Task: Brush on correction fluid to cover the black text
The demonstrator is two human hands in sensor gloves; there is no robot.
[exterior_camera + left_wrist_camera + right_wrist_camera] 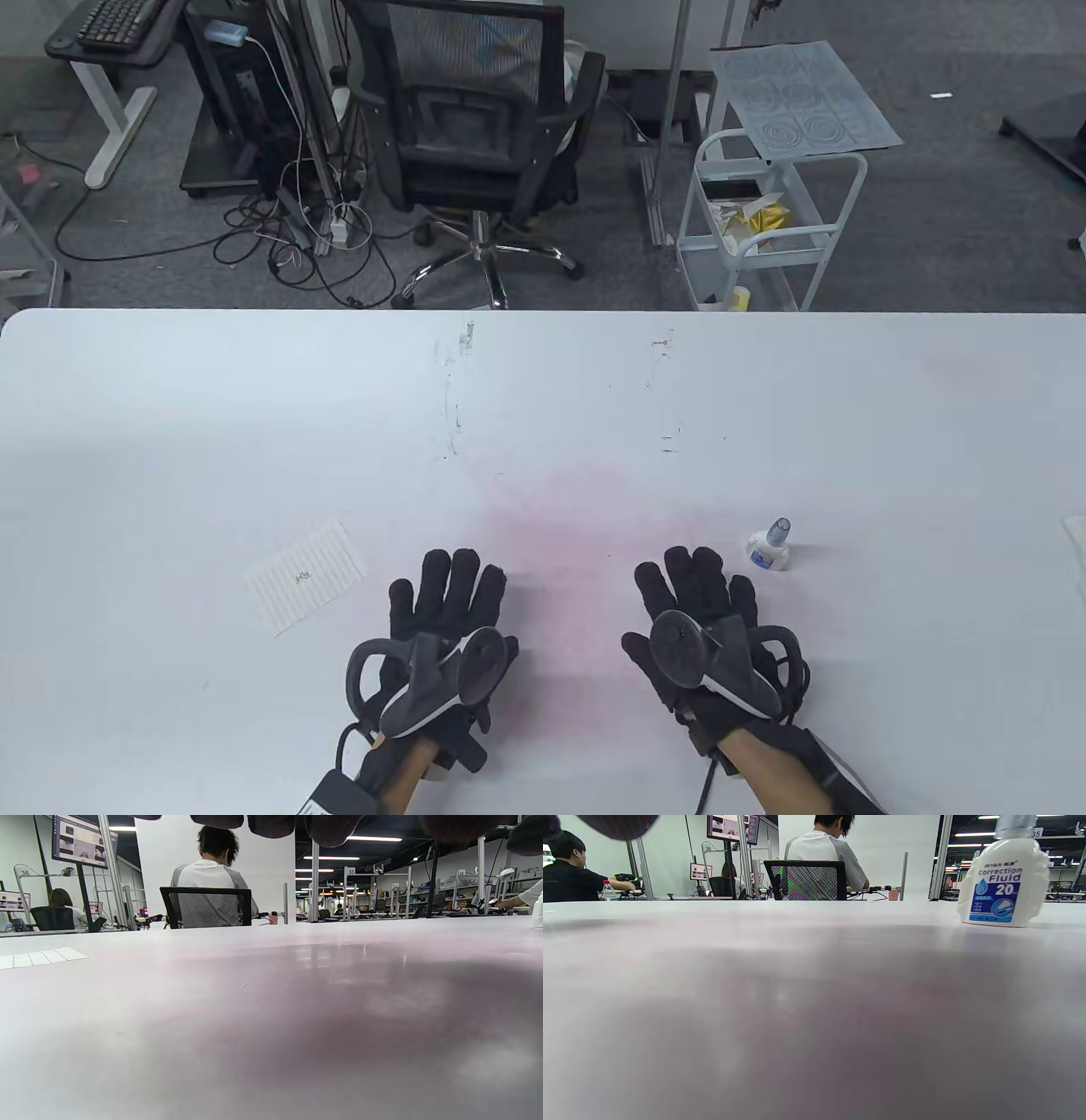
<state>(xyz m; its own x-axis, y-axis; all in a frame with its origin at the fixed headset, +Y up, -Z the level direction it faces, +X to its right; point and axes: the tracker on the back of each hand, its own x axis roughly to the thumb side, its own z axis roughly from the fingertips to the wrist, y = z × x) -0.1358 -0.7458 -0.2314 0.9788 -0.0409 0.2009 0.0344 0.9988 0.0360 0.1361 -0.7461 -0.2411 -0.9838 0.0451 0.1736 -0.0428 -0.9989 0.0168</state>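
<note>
A small white correction fluid bottle (770,548) with a blue-grey cap stands upright on the white table (543,407), just right of and beyond my right hand (696,586); it shows large in the right wrist view (1003,878). A lined slip of paper (307,577) with a small black scribble lies flat to the left of my left hand (450,590); its edge shows in the left wrist view (40,957). Both hands lie flat on the table, palms down, fingers spread, holding nothing.
A pinkish stain (585,526) marks the table between and beyond the hands. A paper edge (1076,543) lies at the table's right edge. Beyond the far edge stand an office chair (475,144) and a white cart (764,221).
</note>
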